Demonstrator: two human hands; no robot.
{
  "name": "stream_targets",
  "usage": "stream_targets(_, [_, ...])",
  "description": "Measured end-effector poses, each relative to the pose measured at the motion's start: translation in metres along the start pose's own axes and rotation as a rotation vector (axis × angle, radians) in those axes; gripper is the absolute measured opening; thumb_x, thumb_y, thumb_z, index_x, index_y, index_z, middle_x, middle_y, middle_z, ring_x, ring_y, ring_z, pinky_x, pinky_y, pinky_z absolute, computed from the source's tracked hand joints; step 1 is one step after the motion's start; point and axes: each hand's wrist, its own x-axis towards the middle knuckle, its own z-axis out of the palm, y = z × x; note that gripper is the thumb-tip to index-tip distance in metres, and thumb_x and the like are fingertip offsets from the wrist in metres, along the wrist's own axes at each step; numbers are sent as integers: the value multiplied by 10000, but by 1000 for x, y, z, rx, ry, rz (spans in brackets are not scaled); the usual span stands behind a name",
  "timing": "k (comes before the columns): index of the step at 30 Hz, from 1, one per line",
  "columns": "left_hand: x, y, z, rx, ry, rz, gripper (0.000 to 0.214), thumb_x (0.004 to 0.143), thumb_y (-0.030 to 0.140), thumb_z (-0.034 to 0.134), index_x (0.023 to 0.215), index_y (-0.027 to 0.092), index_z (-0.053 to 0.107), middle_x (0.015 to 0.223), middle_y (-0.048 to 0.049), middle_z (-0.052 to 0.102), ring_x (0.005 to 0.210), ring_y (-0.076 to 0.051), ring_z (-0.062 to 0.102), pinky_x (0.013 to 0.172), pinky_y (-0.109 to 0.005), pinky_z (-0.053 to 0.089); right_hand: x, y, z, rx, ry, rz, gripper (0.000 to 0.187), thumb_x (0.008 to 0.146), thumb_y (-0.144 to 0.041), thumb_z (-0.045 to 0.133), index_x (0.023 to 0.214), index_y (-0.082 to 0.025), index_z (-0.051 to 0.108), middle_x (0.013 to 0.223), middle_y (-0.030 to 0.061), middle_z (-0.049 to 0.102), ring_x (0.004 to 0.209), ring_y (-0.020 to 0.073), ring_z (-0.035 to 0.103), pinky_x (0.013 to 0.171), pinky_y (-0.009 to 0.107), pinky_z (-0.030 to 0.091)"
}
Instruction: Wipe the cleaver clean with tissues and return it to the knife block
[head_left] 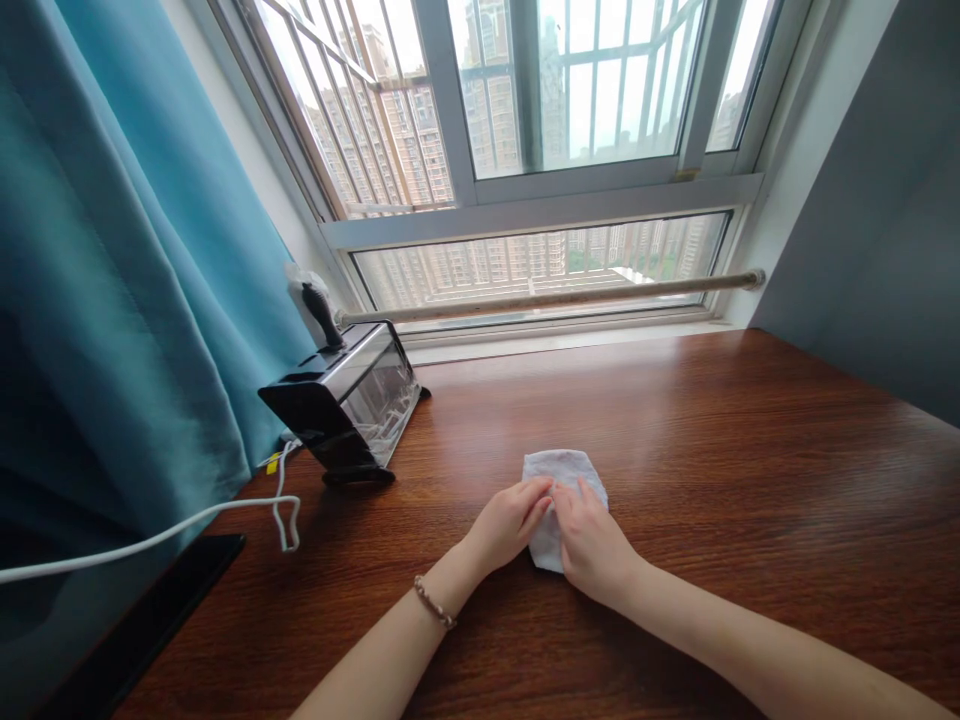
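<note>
The fingers [538, 497] of both hands lie close together rather than spread, and their tips meet on a small white cloth [564, 468]. From where I stand they look pressed down on it. Whether a thumb nips a fold underneath is hidden, so I cannot tell.

The cloth lies flat on the wooden desk [750, 480], to the right of the black box [345, 405] and nearer the person than it, well apart from it. The left hand [508, 522] comes at the cloth's side facing the box, with a beaded bracelet [435, 603] on its wrist. The right hand [594, 548] covers the corner farthest from the box. With a hand on each side, the cloth looks pinned to the smooth wood so that it cannot slide or bunch up.

The box is tilted, its clear face turned toward the cloth. A white cable [225, 510] loops on the desk just on its near left, probably left slack there to stay off the open wood. A teal curtain [112, 280] hangs left of the box, and the window [540, 100] rises behind it.
</note>
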Motion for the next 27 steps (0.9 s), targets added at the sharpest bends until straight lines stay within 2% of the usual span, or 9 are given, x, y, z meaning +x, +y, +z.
stream_targets(4, [1,0,0,10,-33,33,312,887,268,324,1150,197,476,1141,-55,549,1059,-155,494,934,-295,382,4,1,-2,10,46,146,333,723,-86,398,1032,-92,524,931,118,546,922,237,470,911,395,321])
stream_targets(6, [1,1,-1,7,-35,43,312,887,264,324,1151,196,475,1152,-57,543,1070,-155,487,941,-294,378,6,1,2,7,77,185,283,785,-176,395,1026,-102,525,942,127,540,938,254,462,873,400,344])
stream_targets(9, [0,0,-3,0,-26,48,309,887,268,323,1147,202,475,1157,-55,539,1068,-154,489,938,-291,384,5,2,12,-39,109,194,416,816,-331,405,1162,-108,463,1153,160,476,1116,329,350,927,465,275])
stream_targets(11, [0,-1,-4,17,-9,38,303,888,279,320,1132,203,484,1133,-55,552,1044,-157,505,920,-296,400,5,4,20,-64,87,192,523,809,-397,407,1247,-111,397,1286,161,380,1200,367,242,954,498,223])
stream_targets(13, [-1,-4,-4,54,14,30,301,887,289,320,1118,198,491,1105,-58,566,1022,-161,519,904,-302,414,5,7,25,-68,43,191,573,808,-436,397,1286,-124,358,1343,151,322,1228,382,192,962,514,196])
stream_targets(20, [2,-10,2,202,142,23,308,877,289,349,1118,160,490,1159,-86,531,1119,-171,452,981,-322,354,7,8,25,-73,-17,201,596,807,-478,376,1296,-138,355,1380,145,273,1246,405,134,956,548,151])
stream_targets(27, [4,-6,5,267,181,-13,276,879,288,342,1061,171,513,1056,-77,578,1013,-170,522,893,-325,418,6,6,23,-65,-13,209,597,799,-452,392,1301,-133,345,1381,147,270,1245,418,122,953,559,131])
